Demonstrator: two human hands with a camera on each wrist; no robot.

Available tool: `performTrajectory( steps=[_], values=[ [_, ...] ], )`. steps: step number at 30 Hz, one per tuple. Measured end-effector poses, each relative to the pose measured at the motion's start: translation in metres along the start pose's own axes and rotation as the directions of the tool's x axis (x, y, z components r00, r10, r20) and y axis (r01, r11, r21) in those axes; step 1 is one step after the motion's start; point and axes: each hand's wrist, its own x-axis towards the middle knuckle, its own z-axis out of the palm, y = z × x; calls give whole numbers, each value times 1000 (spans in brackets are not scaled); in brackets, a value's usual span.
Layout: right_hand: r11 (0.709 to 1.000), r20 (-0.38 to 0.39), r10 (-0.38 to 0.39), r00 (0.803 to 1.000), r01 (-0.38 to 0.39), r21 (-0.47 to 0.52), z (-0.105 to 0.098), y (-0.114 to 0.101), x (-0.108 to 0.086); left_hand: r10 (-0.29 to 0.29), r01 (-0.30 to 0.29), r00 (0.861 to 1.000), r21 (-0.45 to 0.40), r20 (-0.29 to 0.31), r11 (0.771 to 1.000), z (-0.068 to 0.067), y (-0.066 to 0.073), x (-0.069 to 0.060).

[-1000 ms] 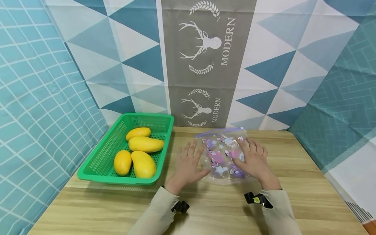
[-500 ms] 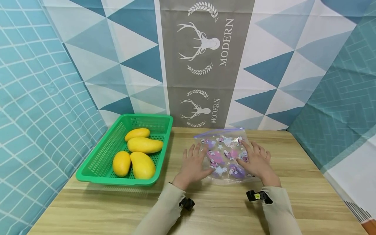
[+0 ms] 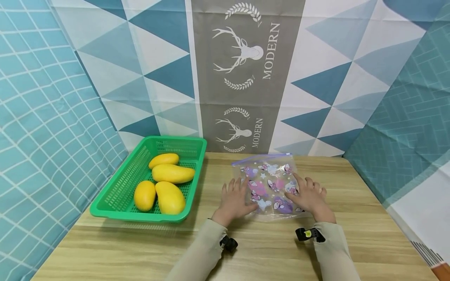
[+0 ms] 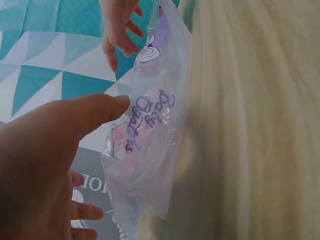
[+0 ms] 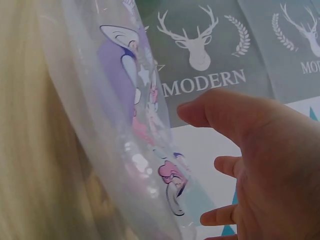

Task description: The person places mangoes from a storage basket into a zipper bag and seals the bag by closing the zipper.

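Compared with the earliest head view, the left hand [image 3: 234,203] has moved rightward along the bench [image 3: 267,253], and the right hand [image 3: 310,198] has come slightly nearer to the person, while the bag looks to be in the same place. Both hands are released: the fingers are spread, the thumbs point inward, and nothing is grasped. This clear printed bag [image 3: 268,188] lies on the bench between the hands, its purple zip strip [image 3: 261,158] on the far side. Each hand is at one side of it; the wrist views show the thumbs very close to the plastic, but I cannot tell if they touch it. To the left, well apart from the bag, stands a green basket [image 3: 137,216] with four yellow mangoes [image 3: 171,198] inside. In my judgement, the step in hand is handling the bag, perhaps placing or smoothing it, and the mangoes are not yet touched. Next move probably calls for a light pinch near the zip strip, because such thin plastic can easily slide or fold; whether the zip is closed I cannot see.
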Motion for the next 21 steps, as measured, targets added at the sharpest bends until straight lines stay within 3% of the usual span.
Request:
performTrajectory(
  steps=[8, 21],
  values=[
    [1000, 68, 19, 998, -19, 3, 7, 4, 2, -14, 15, 999, -12, 42, 1000, 5, 1, -1],
    [999, 29, -34, 999, 34, -12, 25, 12, 9, -13, 13, 997, 2, 80, 1000, 10, -2, -2]
  ],
)
